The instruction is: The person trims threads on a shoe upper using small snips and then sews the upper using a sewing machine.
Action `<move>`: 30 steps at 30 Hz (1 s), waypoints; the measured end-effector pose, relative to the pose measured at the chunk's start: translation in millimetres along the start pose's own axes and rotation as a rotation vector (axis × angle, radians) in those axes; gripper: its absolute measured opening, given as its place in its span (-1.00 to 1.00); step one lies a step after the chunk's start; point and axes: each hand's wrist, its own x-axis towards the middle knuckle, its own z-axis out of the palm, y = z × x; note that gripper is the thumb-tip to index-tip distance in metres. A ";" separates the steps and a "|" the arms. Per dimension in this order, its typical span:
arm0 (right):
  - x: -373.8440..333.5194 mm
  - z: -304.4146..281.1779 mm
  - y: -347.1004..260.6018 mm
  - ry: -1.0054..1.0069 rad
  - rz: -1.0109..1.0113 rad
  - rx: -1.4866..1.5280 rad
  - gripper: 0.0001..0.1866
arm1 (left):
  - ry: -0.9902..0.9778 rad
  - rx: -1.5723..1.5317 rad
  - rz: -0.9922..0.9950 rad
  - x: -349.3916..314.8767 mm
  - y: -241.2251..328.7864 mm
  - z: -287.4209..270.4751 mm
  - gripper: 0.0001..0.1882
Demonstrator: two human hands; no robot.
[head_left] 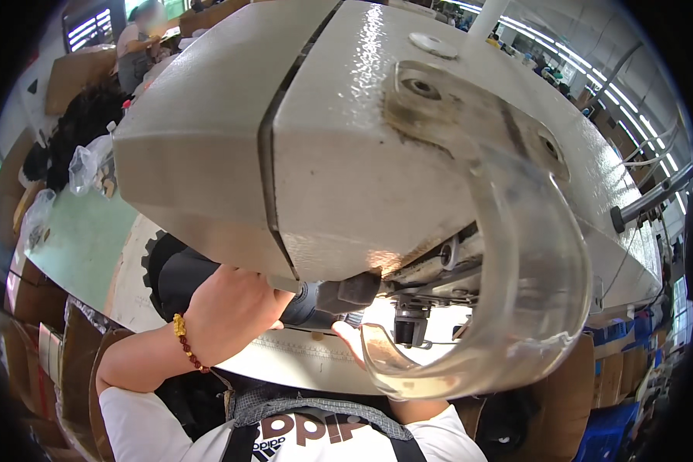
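— Nearest?
— White shirt, then left hand (235, 312) with a beaded wrist band, knuckles up, pressed on dark grey fabric (179, 273) under the machine. Grip: cannot tell, fingers hidden.
— Right side?
— Right hand (352, 339), only fingertips visible beside the metal presser foot (410, 325); grip also unclear.
— Above?
— Curved clear plastic guard (531, 285), glossy, bolted to a cream, pebbled sewing machine head (346, 138).
— Beyond?
— Pale green tabletop (81, 239), crinkled plastic bags (88, 162), cardboard boxes.
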 end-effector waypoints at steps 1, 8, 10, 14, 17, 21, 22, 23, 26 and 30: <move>2.0 6.4 14.1 0.069 -0.055 0.220 -0.52 | -0.022 0.001 -0.002 1.1 1.6 -9.1 -0.24; 5.9 6.9 9.2 0.062 0.021 -0.020 -0.52 | 0.014 0.002 -0.009 -3.6 -4.6 8.4 -0.18; 5.2 12.5 23.3 0.114 -0.149 0.002 -0.53 | 0.016 -0.005 -0.006 -2.2 -4.2 7.4 -0.18; 10.2 21.9 29.8 0.279 -0.064 0.083 -0.53 | -0.024 -0.041 -0.009 -2.1 -3.5 6.5 -0.19; 9.1 8.7 18.3 -0.095 0.231 0.066 -0.44 | 0.031 -0.011 -0.017 -2.6 -0.8 4.8 -0.19; 9.1 11.9 27.1 0.021 -0.136 0.068 -0.52 | 0.032 0.017 -0.029 -3.1 2.8 8.5 -0.20; 11.1 11.9 25.5 -0.039 -0.073 0.131 -0.55 | 0.017 0.012 -0.036 -4.0 3.0 9.7 -0.20; 10.5 9.1 19.3 -0.038 -0.072 0.132 -0.55 | 0.002 0.008 -0.043 -4.6 2.9 10.4 -0.21; 6.3 2.7 2.7 -0.024 0.038 0.098 -0.58 | 0.003 0.012 -0.035 -4.4 2.4 9.6 -0.22; 7.5 7.0 7.4 0.063 -0.122 -0.023 -0.61 | 0.002 -0.003 -0.040 -3.9 3.7 17.3 -0.23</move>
